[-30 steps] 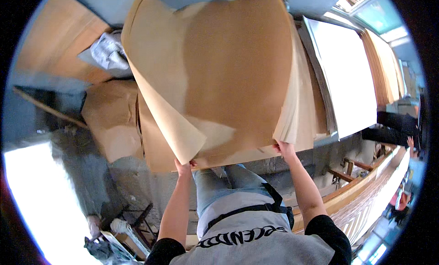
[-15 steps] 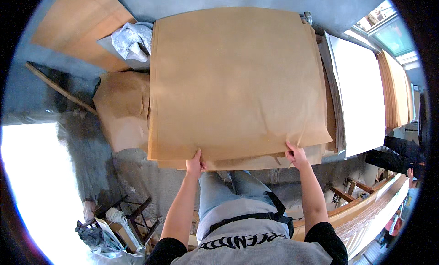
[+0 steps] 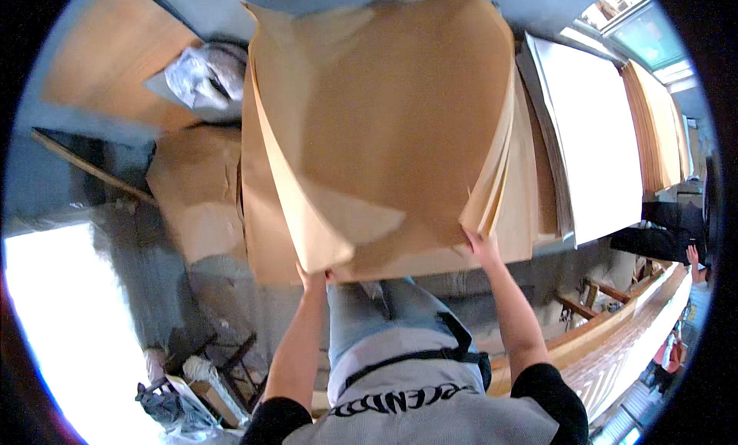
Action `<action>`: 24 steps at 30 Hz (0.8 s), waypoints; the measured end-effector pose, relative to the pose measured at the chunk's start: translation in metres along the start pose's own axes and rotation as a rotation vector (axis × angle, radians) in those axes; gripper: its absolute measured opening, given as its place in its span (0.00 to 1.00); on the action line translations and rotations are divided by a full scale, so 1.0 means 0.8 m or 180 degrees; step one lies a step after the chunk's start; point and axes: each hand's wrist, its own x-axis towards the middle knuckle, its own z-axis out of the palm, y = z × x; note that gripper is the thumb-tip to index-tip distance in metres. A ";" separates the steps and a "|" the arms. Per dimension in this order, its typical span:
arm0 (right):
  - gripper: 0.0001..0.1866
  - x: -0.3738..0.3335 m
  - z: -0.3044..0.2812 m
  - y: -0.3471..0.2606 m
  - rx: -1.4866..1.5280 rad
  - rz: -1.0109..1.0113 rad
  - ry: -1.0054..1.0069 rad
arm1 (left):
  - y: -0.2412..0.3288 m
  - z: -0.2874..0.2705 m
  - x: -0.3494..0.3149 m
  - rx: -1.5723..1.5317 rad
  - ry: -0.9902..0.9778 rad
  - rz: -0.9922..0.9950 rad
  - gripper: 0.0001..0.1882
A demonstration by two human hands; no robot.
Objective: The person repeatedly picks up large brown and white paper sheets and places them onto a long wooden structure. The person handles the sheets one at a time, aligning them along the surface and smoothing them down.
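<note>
Several large sheets of brown paper (image 3: 384,122) bow into a trough between my two hands, their side edges curling up and inward. My left hand (image 3: 313,276) is closed on the near left corner of the sheets. With thumb and fingers, my right hand (image 3: 483,247) grips the gathered near right corner, where several layers show as folds. Under the lifted sheets lies more flat brown paper (image 3: 265,230), showing at the left, right and near edges. The far edge of the lifted sheets is raised and wavy.
A stack of white sheets (image 3: 588,137) stands to the right, with tan sheets (image 3: 649,126) beyond it. Crumpled brown paper (image 3: 200,191) and a whitish plastic bundle (image 3: 204,76) lie left. A wooden stick (image 3: 92,164) leans there. Another person's hand (image 3: 693,254) shows far right.
Flat before, the upper brown sheets now bend into a curved trough with their sides folded inward. My hands have drawn the near corners slightly leftward, the right hand a little farther away.
</note>
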 end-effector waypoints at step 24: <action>0.16 -0.066 -0.023 -0.050 0.1871 0.2719 0.0152 | -0.030 -0.004 -0.074 -0.1692 -0.0579 -0.1694 0.16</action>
